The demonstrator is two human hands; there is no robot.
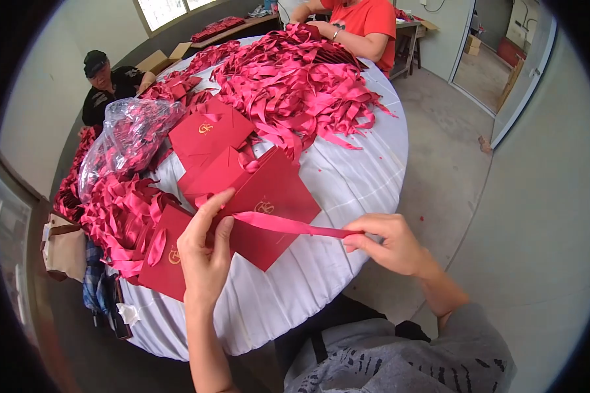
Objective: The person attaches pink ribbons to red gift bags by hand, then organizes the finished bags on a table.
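Observation:
A red paper gift bag (278,190) with a gold emblem lies tilted in front of me. My left hand (206,252) grips its near-left edge between thumb and fingers, though the exact hold is partly hidden. From beside that thumb a pink-red satin ribbon (282,224) stretches taut to the right. Its far end is pinched in my right hand (387,242), beyond the bag's lower corner. Another red bag (160,262) lies left of my left hand, partly covered by it. More red bags (210,134) overlap behind the held one.
Loose ribbons (295,92) heap across the round table with a white cloth (347,183). A clear plastic bag (128,124) of ribbons and another ribbon pile (118,223) line the left side. Two people (367,33) (101,85) work at the far side. A beige bag (65,249) hangs at left.

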